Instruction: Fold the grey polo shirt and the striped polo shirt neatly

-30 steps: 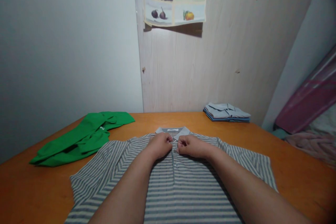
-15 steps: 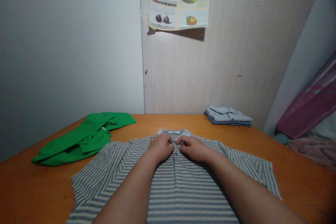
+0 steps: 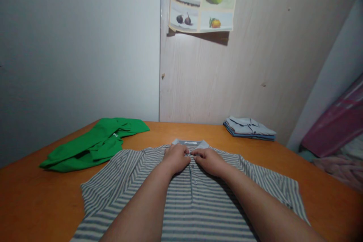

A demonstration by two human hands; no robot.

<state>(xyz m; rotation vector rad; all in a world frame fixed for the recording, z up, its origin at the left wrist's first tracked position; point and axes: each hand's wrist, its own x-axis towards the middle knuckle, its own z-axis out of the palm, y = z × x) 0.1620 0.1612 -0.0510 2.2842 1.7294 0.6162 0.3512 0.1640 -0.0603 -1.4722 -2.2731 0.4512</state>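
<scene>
Grey and cream stripes run across a short-sleeved polo shirt [image 3: 181, 204] spread front up on the orange-brown worktop [image 3: 28, 193], its plain grey collar [image 3: 203, 144] at the far end. Both hands meet at the front opening just below that collar. The left hand [image 3: 177, 158] has its grip closed on the cloth there, thumb and forefinger together. The right hand [image 3: 209, 161] touches the same spot with bent fingers; whether its grip is pinched shut, I cannot tell. A round button [image 3: 195, 182] shows lower down the opening. Left of the shirt lies a loosely folded bright green garment [image 3: 93, 145], near the striped sleeve. Well apart, at the far right, sits a neat stack of folded pale grey and blue clothes [image 3: 249, 128].
</scene>
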